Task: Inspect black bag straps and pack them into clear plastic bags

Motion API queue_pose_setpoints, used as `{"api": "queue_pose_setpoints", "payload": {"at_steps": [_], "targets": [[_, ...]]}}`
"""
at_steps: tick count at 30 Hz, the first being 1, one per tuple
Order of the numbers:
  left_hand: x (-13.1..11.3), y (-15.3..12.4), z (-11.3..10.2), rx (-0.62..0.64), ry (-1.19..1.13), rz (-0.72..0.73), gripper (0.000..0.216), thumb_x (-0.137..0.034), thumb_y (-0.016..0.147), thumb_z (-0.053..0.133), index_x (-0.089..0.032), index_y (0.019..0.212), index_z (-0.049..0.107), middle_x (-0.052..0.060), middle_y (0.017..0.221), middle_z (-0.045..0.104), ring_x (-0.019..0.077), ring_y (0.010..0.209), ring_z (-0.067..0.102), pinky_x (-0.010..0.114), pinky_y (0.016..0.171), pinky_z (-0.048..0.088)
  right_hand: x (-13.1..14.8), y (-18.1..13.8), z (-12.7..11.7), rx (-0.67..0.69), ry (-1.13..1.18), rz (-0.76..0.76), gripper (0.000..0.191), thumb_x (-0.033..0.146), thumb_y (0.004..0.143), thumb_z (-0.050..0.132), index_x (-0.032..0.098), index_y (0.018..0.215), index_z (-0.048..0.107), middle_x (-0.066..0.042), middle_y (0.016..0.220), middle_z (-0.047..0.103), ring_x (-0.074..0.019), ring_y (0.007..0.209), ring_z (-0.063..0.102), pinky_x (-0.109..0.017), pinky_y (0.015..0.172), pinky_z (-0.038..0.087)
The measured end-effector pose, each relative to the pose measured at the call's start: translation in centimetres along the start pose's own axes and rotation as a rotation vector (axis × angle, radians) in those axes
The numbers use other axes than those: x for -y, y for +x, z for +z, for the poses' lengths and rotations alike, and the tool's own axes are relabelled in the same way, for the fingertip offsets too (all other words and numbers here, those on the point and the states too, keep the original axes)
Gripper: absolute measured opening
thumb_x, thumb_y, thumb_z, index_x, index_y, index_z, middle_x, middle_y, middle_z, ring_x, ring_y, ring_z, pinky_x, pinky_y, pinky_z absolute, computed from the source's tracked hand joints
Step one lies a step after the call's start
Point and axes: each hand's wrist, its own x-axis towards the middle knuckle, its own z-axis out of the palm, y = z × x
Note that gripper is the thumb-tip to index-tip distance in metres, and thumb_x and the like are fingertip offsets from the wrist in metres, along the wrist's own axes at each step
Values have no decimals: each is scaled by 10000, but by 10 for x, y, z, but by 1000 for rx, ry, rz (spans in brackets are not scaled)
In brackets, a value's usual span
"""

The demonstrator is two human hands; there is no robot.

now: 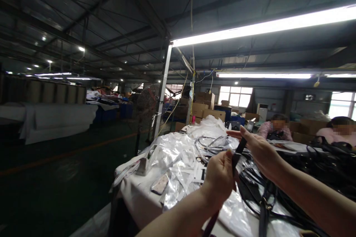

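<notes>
A thin, flat black strap (pixel 239 147) is being handled above the white, cloth-covered tabletop (pixel 133 196), pinched lower down by the left hand (pixel 221 172), with its far end beside the right hand (pixel 260 152), whose grip cannot be told, so steady holding seems needed next.

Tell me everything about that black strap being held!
The black strap is flat, narrow and perhaps leathery. It slants up to the right, above the table. The left hand grips it, and its upper part meets the right hand. I can't tell whether the dark strip below the left hand belongs to it.
</notes>
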Motion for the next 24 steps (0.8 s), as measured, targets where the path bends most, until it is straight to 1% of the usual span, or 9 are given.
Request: {"api": "queue_pose_setpoints", "payload": {"at_steps": [3, 5, 7, 9, 11, 12, 15, 19, 24], "targets": [[-18, 14, 0, 3, -36, 45, 645, -795, 848, 325, -188, 710, 495, -36, 456, 486, 87, 307, 409, 195, 310, 300, 6, -4, 10, 123, -35, 20, 734, 742, 712, 623, 123, 1081, 759, -24, 432, 625, -199, 333, 527, -319, 405, 420], [-29, 25, -2, 8, -34, 72, 638, -779, 859, 327, -187, 695, 496, -35, 452, 489, 87, 297, 410, 195, 306, 299, 10, -9, 19, 186, -62, -2, 725, 736, 714, 627, 127, 1087, 754, 6, 380, 568, -181, 302, 484, -287, 356, 359], [-33, 33, -4, 1, -11, 96, 620, -746, 882, 330, -190, 651, 477, -37, 433, 467, 78, 296, 391, 194, 314, 278, 15, -9, 23, 174, -61, -60, 662, 718, 682, 675, 139, 987, 778, -10, 431, 605, -196, 397, 559, -299, 425, 424], [-33, 38, -7, -23, 26, 117, 591, -711, 896, 355, -192, 634, 462, -50, 414, 428, 68, 310, 360, 189, 333, 254, 22, -2, 22, 91, 8, -95, 585, 688, 666, 715, 154, 894, 778, -65, 607, 712, -242, 616, 673, -343, 610, 517], [-31, 38, -7, -30, 43, 108, 558, -688, 906, 370, -194, 669, 477, -63, 406, 410, 66, 313, 343, 189, 338, 236, 28, 9, 18, 0, 113, -89, 531, 662, 690, 716, 155, 839, 761, -115, 787, 760, -279, 822, 704, -383, 767, 530], [-30, 38, -7, -25, 37, 94, 550, -682, 911, 365, -195, 688, 484, -65, 404, 415, 69, 305, 344, 190, 332, 233, 30, 13, 17, -29, 155, -77, 516, 654, 708, 706, 153, 822, 753, -125, 807, 761, -284, 856, 704, -389, 782, 531], [-35, 37, -7, -14, -5, 56, 549, -677, 918, 352, -187, 731, 513, -62, 408, 452, 76, 267, 354, 188, 296, 237, 31, 18, 17, -11, 180, -72, 515, 650, 728, 692, 141, 778, 743, -125, 758, 751, -273, 804, 703, -368, 699, 535], [-48, 38, -9, -14, -15, 77, 555, -670, 918, 371, -166, 767, 549, -62, 397, 463, 67, 249, 366, 161, 275, 257, 27, 8, 23, 53, 78, -127, 564, 688, 750, 643, 144, 841, 760, -112, 758, 755, -267, 713, 691, -341, 559, 497], [-59, 39, -15, -24, -61, 25, 532, -650, 920, 399, -158, 765, 527, -17, 462, 570, 81, 285, 478, 148, 304, 348, 35, 4, 21, -145, -202, -408, 484, 666, 770, 629, 208, 814, 781, -83, 769, 757, -258, 732, 679, -342, 634, 495]]}}
